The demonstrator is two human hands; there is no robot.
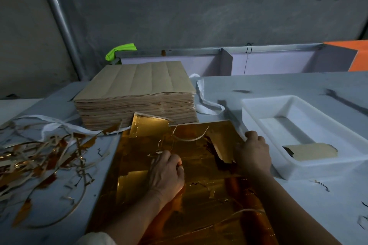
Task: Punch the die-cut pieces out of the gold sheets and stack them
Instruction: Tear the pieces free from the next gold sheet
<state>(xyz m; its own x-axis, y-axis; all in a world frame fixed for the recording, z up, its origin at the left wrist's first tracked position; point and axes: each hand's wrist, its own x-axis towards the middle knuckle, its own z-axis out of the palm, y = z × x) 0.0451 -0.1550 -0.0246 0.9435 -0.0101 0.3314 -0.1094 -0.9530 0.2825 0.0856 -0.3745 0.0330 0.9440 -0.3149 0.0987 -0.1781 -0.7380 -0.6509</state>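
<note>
We pressed left hand (167, 171) on gold sheet (199, 167), fingers curled, grip unclear, likely steadying it. Right hand (253, 153) gripped sheet's right edge, presumably tearing piece free. Punched piece (310, 151) lay in white tray (247, 113) right of right hand.

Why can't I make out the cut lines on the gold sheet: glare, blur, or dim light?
Head view: dim overall; the gold sheet mirrors patchy bright and dark bands that mask its cuts; the left hand and scrap strips look slightly smeared; the wide-angle lens bows the wall pipe.
</note>
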